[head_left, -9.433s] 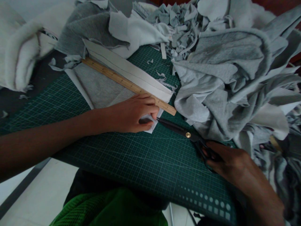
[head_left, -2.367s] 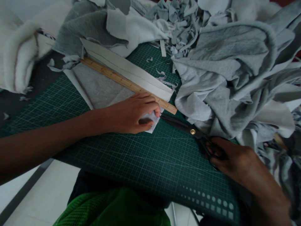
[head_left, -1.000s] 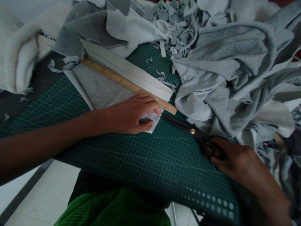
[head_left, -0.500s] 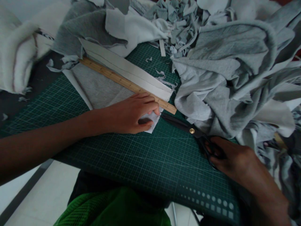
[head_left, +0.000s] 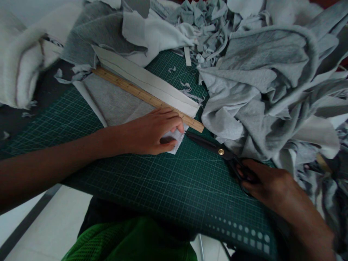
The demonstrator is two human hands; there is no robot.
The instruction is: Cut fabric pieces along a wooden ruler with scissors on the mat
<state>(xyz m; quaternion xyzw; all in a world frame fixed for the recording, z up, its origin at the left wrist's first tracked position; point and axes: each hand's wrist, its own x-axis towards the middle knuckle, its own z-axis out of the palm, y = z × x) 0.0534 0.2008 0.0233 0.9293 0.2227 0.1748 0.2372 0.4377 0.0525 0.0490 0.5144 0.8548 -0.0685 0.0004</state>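
My right hand (head_left: 268, 183) is wrapped round the handles of black scissors (head_left: 221, 152) with a brass-coloured pivot. The blades look nearly together, their tip at the edge of the grey fabric piece (head_left: 116, 101). On that fabric rests my left hand (head_left: 154, 132), its fingers curled and pressed down, thumb and index finger gripping near the corner. Along its fingertips lies a wooden ruler (head_left: 130, 87), set slantwise over the fabric. Beyond the ruler runs a long white strip (head_left: 146, 78) with a dark line along it. My left hand hides part of the fabric.
A green cutting mat (head_left: 163, 192) with a white grid lies beneath. Heaped grey cloth (head_left: 252, 83) rises at the right. Small scraps (head_left: 212, 40) pile up at the back, near dark grey cloth (head_left: 92, 32). White folded cloth (head_left: 19, 69) sits at the far left.
The scissors and my right hand have shifted very slightly left, towards the fabric edge. My left hand, the ruler and the fabric look unmoved.
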